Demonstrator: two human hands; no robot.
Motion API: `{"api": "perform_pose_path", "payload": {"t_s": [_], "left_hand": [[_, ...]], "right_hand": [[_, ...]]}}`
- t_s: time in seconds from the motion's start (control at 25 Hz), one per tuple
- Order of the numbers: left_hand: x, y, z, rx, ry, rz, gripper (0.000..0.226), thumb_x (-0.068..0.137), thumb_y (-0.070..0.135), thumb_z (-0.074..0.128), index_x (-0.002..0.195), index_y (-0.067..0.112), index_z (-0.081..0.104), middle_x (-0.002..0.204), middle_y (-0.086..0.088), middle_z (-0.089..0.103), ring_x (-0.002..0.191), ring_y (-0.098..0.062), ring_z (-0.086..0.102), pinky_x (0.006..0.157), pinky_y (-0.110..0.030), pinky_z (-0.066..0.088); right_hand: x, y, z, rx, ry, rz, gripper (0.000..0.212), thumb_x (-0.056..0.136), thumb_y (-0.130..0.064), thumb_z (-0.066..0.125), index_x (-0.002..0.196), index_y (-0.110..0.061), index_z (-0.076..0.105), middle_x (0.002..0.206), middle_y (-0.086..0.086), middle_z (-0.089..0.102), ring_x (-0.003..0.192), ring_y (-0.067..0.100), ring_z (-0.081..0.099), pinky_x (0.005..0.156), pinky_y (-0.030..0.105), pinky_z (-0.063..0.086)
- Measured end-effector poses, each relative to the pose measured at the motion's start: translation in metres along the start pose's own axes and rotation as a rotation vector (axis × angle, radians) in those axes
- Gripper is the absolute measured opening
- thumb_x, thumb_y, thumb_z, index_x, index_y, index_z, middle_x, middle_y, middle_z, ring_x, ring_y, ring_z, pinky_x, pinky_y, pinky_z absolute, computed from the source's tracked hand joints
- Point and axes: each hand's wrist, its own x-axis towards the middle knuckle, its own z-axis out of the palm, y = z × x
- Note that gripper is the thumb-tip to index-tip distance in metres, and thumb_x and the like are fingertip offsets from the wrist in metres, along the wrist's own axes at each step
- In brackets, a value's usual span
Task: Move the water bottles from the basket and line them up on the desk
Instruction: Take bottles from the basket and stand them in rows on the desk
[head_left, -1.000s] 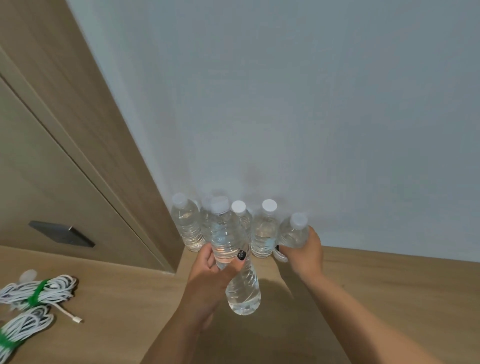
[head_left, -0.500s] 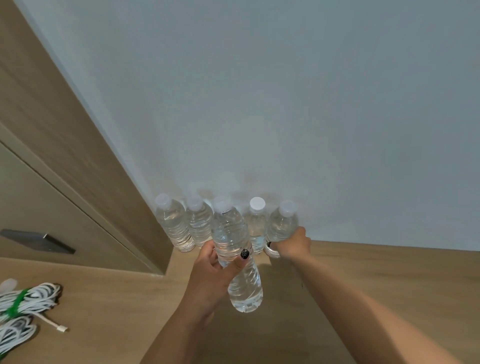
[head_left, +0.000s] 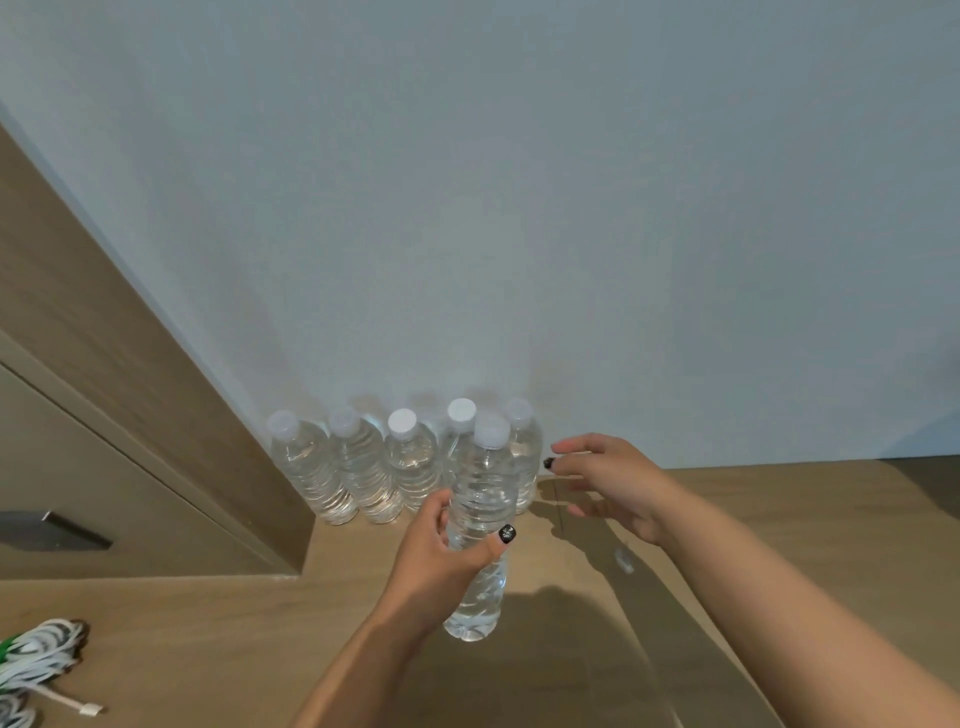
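Full bottle (head_left: 480, 525), prob heavy-ish & slick, held mid-body in L hand (head_left: 441, 556) curled grip over tabletop (head_left: 779, 519), row (head_left: 363, 467) at 11 o'clock; R hand (head_left: 613, 480) loose, empty.

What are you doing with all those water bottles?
A person is lining water bottles up on a wooden desk against the wall. Five bottles stand in a row there. The left hand grips another bottle, held in front of the row's right end. The right hand is open beside the rightmost bottle, holding nothing. A bundle of white cables lies at the left. No basket is in view.
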Motion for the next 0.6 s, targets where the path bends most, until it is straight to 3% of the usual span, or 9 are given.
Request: {"api": "perform_pose_path", "payload": {"t_s": [0.16,0.28,0.36,0.48,0.6], "left_hand": [[0.000,-0.005,0.026,0.081,-0.015,0.004,0.050,0.076,0.018,0.083,0.119,0.019,0.057,0.104,0.003,0.073,0.093,-0.009,0.070,0.086,-0.035,0.057],[-0.001,-0.004,0.043,0.171,-0.008,0.035,0.048,0.075,0.023,0.083,0.116,0.024,0.057,0.103,0.008,0.071,0.092,-0.003,0.067,0.082,-0.026,0.055],[-0.002,-0.003,0.051,0.242,-0.004,0.068,0.048,0.074,0.029,0.083,0.114,0.028,0.056,0.104,0.012,0.069,0.094,0.003,0.064,0.078,-0.018,0.051],[-0.002,-0.004,0.055,0.327,0.001,0.098,0.050,0.070,0.036,0.084,0.113,0.032,0.058,0.104,0.015,0.069,0.096,0.004,0.063,0.079,-0.016,0.049],[-0.002,0.000,0.055,0.348,-0.017,0.108,0.050,0.072,0.028,0.083,0.113,0.035,0.056,0.103,0.016,0.069,0.091,0.011,0.062,0.072,-0.006,0.046]], "right_hand": [[-0.019,0.008,-0.004,0.051,-0.146,-0.112,0.025,0.086,-0.017,0.070,0.110,-0.021,0.067,0.108,0.004,0.068,0.101,0.017,0.063,0.076,0.035,0.053],[-0.019,0.028,-0.004,0.066,-0.170,-0.126,0.049,0.074,-0.029,0.080,0.119,-0.020,0.063,0.108,0.002,0.067,0.102,0.017,0.065,0.080,0.040,0.054],[-0.017,0.042,-0.005,0.142,-0.187,-0.122,0.058,0.077,-0.029,0.080,0.128,-0.017,0.057,0.113,0.005,0.066,0.099,0.018,0.067,0.073,0.039,0.058],[-0.021,0.052,-0.011,0.214,-0.215,-0.169,0.048,0.081,-0.025,0.074,0.125,-0.017,0.059,0.120,0.007,0.067,0.099,0.017,0.070,0.069,0.035,0.057],[-0.020,0.055,-0.017,0.210,-0.205,-0.239,0.036,0.084,-0.020,0.071,0.119,-0.017,0.064,0.122,0.008,0.067,0.102,0.018,0.070,0.075,0.042,0.059]]}}
